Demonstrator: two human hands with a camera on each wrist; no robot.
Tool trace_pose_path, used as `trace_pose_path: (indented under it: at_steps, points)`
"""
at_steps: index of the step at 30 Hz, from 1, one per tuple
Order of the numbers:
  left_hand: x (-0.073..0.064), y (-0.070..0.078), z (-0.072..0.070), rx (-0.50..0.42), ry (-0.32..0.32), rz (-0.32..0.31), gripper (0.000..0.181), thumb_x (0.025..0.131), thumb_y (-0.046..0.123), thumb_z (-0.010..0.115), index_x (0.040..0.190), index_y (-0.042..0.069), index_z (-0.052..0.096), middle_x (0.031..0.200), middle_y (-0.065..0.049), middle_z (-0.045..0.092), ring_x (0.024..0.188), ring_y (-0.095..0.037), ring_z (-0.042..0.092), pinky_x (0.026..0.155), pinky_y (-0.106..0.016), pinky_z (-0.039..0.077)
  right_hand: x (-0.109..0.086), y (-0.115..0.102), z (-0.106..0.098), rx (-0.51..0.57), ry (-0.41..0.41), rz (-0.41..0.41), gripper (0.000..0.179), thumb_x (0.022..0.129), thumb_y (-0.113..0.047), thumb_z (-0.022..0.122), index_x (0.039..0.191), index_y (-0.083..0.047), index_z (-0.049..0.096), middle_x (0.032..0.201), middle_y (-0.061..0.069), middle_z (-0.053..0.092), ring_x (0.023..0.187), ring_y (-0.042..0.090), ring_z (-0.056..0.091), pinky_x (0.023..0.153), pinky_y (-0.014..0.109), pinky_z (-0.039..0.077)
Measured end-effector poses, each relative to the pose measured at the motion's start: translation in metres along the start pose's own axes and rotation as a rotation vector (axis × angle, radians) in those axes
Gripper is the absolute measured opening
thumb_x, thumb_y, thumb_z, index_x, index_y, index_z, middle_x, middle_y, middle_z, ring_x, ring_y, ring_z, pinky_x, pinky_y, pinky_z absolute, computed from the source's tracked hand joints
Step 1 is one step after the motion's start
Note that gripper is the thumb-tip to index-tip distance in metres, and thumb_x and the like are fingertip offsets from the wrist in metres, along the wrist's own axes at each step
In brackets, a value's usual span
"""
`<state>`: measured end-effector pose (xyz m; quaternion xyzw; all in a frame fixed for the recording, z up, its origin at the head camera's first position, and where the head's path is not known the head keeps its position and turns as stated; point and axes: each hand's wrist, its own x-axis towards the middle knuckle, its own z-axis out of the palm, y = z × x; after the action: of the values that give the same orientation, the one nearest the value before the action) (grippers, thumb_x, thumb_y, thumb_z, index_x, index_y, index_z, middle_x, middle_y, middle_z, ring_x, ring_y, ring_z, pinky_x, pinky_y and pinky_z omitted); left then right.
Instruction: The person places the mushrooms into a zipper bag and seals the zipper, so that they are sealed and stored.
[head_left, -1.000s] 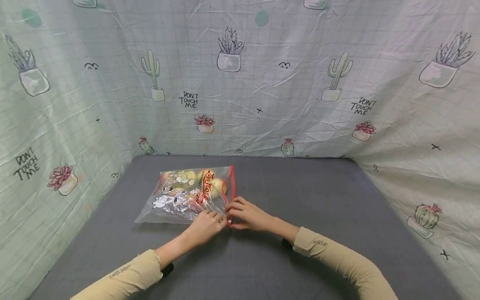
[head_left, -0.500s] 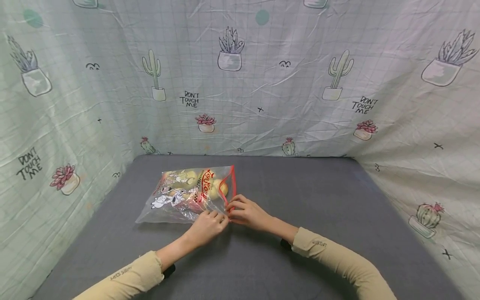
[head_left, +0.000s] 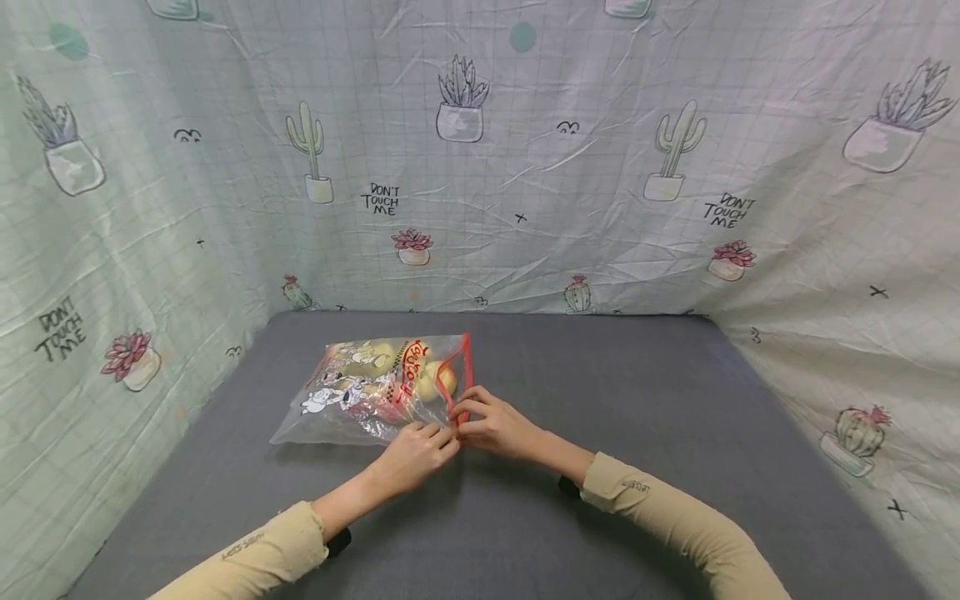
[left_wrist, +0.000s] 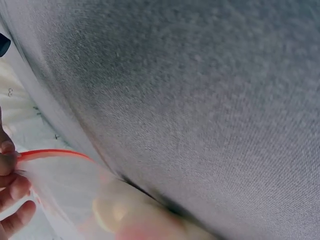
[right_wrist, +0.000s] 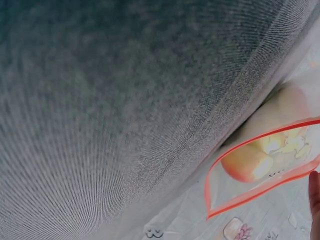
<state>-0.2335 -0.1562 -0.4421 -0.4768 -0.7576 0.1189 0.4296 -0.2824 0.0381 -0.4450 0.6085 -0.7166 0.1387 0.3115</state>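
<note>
A clear zip bag [head_left: 348,408] with cartoon print, red lettering and a red zip edge lies on the grey tabletop. Several round yellow-and-red fruits [right_wrist: 247,165] show through it. At the bag's near right corner my left hand [head_left: 416,454] pinches the plastic with curled fingers. Beside it, my right hand [head_left: 498,425] pinches the red zip edge between thumb and fingers. The right wrist view shows the zip mouth [right_wrist: 262,196] gaping, with fruit inside. Fingers [left_wrist: 15,192] hold the zip's corner in the left wrist view. The fingertips' exact contact is partly hidden.
The grey tabletop [head_left: 600,392] extends around the bag on all sides. A pale curtain [head_left: 517,167] printed with cacti and lettering hangs along the back and both sides.
Both hands stay at the bag's corner. The right hand has shifted slightly up along the zip edge, the left slightly to the right. The red-edged mouth gapes wider than a second ago.
</note>
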Motion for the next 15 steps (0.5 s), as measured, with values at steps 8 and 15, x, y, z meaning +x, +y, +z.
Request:
trace_pose_path:
  at_steps: [8, 15]
  points:
    - [-0.002, -0.002, 0.0, -0.047, 0.027, 0.044, 0.049, 0.096, 0.011, 0.015, 0.074, 0.016, 0.058, 0.073, 0.007, 0.059, 0.065, -0.009, 0.053, 0.051, -0.022, 0.041, 0.0, 0.003, 0.003, -0.037, -0.012, -0.086, 0.006, 0.081, -0.019, 0.064, 0.085, -0.017, 0.067, 0.097, -0.001, 0.063, 0.097, 0.021, 0.052, 0.082, 0.025, 0.045]
    - [-0.001, -0.004, -0.007, -0.076, 0.023, 0.066, 0.051, 0.096, 0.011, 0.012, 0.078, 0.015, 0.059, 0.076, 0.006, 0.061, 0.067, -0.009, 0.055, 0.055, -0.022, 0.044, 0.0, 0.013, 0.005, -0.134, -0.009, -0.125, 0.014, 0.074, -0.019, 0.071, 0.085, -0.014, 0.065, 0.092, -0.001, 0.065, 0.094, 0.025, 0.056, 0.083, 0.032, 0.046]
